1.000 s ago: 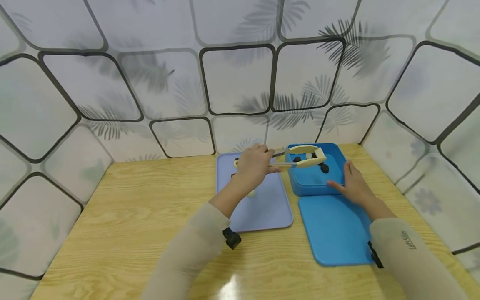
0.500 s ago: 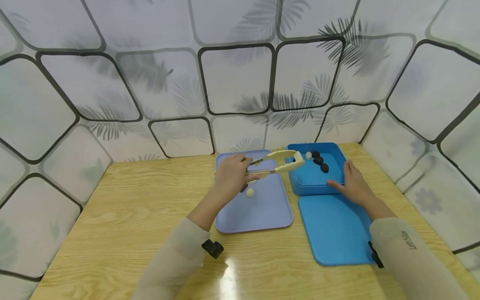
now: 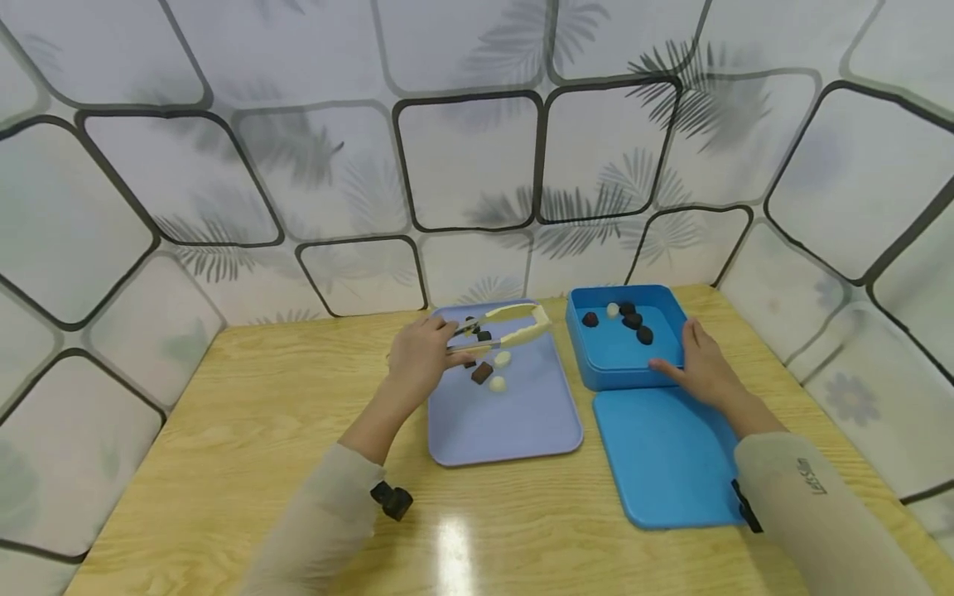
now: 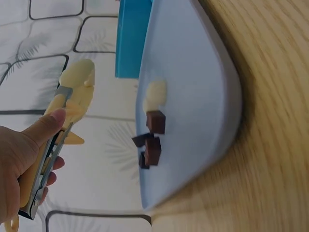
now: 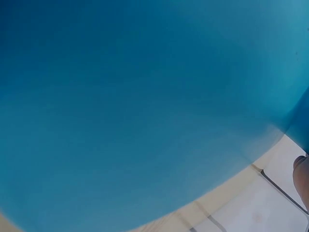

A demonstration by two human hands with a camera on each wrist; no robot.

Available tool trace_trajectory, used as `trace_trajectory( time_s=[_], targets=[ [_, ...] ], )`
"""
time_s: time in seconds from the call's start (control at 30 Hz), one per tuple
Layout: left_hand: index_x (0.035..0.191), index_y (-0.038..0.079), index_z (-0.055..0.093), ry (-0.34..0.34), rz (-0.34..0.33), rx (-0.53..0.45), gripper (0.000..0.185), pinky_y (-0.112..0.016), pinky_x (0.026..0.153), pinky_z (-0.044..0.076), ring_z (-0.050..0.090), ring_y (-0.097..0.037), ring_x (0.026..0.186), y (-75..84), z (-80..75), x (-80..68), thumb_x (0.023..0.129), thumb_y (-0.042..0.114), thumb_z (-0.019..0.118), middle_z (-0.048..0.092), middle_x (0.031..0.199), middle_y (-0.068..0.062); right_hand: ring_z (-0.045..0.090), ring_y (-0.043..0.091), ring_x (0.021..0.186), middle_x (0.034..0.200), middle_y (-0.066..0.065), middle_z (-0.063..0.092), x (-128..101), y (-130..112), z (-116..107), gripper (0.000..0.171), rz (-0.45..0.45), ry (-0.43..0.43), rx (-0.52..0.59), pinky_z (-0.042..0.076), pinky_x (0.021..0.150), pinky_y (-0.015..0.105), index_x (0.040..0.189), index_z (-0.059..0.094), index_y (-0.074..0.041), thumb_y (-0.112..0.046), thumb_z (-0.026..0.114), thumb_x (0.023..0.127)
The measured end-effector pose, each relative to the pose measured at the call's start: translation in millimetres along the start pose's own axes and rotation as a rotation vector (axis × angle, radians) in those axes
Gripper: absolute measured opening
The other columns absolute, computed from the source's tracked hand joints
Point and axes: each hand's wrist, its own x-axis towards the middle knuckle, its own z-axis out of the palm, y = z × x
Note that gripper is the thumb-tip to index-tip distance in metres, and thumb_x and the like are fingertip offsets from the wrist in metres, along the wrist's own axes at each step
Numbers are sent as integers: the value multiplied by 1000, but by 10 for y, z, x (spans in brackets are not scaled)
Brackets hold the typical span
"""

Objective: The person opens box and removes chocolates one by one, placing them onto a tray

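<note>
My left hand (image 3: pixel 420 352) grips a pair of pale yellow and metal tongs (image 4: pixel 48 150). Their yellow tips reach over the lilac tray (image 3: pixel 514 422) with nothing visible between them. On that tray lie dark and brown chocolate-like pieces, including a brown block (image 3: pixel 482 373), and cream-coloured pieces such as a round one (image 3: pixel 498 384). My right hand (image 3: pixel 704 364) rests at the front right corner of an open blue box (image 3: pixel 619 378), thumb along the front rim and fingers extended along the right side. Inside the box sit several dark pieces (image 3: pixel 644 335) and one white piece (image 3: pixel 613 310).
A flat blue lid (image 3: pixel 667 463) lies in front of the box, below my right forearm, and fills most of the right wrist view. Patterned fabric walls (image 3: pixel 477 157) rise behind and beside the wooden table (image 3: pixel 283 397).
My left hand and the tongs have moved left from over the blue box to over the tray. A dark reddish piece now shows at the box's left side. My right hand has stayed put.
</note>
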Motion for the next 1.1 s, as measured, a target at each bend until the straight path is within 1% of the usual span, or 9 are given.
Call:
trace_trajectory(
  time_s=[0.13, 0.33, 0.4, 0.47, 0.63, 0.77, 0.87, 1.0, 1.1],
  targets=[
    [104, 15, 71, -54, -39, 45, 57, -25, 63, 51, 59, -17, 77, -103, 34, -69, 67, 58, 67, 66, 91, 0, 5, 56, 136, 150, 37, -5, 18, 20, 6, 109, 5, -3, -7, 17, 105, 67, 143, -8, 14, -60, 52, 89],
    [101, 12, 72, -52, -42, 61, 55, -28, 60, 52, 61, -19, 76, -233, 127, -164, 67, 56, 71, 66, 87, -2, 5, 56, 136, 150, 37, -5, -2, 18, 29, 109, 14, -4, -4, 17, 104, 68, 143, -9, 13, -58, 53, 89],
    [100, 11, 72, -65, -40, 72, 55, -28, 60, 52, 61, -19, 76, -268, 141, -174, 67, 55, 71, 67, 87, -3, 5, 56, 136, 150, 37, -5, -1, 13, 28, 109, 13, -4, -1, 17, 104, 68, 143, -8, 13, -59, 53, 89],
    [100, 11, 72, -93, -34, 80, 54, -29, 61, 52, 61, -19, 77, -296, 141, -171, 67, 55, 71, 67, 88, -3, 5, 56, 136, 150, 37, -4, 1, 10, 26, 110, 10, 2, -2, 18, 104, 68, 143, -8, 14, -59, 53, 88],
    [103, 10, 70, -174, -16, 92, 54, -32, 68, 54, 61, -21, 85, -340, 108, -111, 70, 52, 71, 67, 94, -5, 4, 56, 136, 150, 37, -6, 12, 19, 22, 110, 4, 4, -7, 17, 105, 67, 143, -8, 14, -60, 52, 88],
    [105, 10, 71, -219, 7, 119, 54, -34, 72, 54, 62, -23, 90, -344, 77, -43, 71, 52, 72, 68, 97, -6, 4, 55, 136, 150, 36, -6, 8, 25, 21, 110, 1, -1, -3, 17, 105, 67, 143, -10, 13, -60, 53, 88],
    [101, 10, 70, -246, 36, 152, 53, -33, 70, 54, 62, -22, 87, -333, 58, 20, 71, 53, 73, 68, 95, -5, 4, 55, 136, 150, 36, -6, 7, 32, 20, 110, 1, 0, -5, 17, 105, 67, 143, -10, 13, -60, 53, 88],
    [92, 9, 70, -258, 58, 190, 50, -33, 67, 53, 61, -21, 81, -310, 32, 111, 71, 55, 72, 67, 89, -4, 4, 55, 136, 150, 36, -7, 12, 39, 20, 110, 5, 6, -8, 16, 106, 67, 143, -9, 13, -60, 52, 88],
    [92, 10, 70, -279, 68, 204, 51, -32, 68, 53, 61, -20, 81, -287, 12, 161, 71, 56, 71, 67, 89, -4, 4, 55, 137, 150, 35, -8, 12, 34, 23, 110, 9, 1, -8, 16, 106, 67, 143, -11, 12, -61, 52, 88]
  ],
)
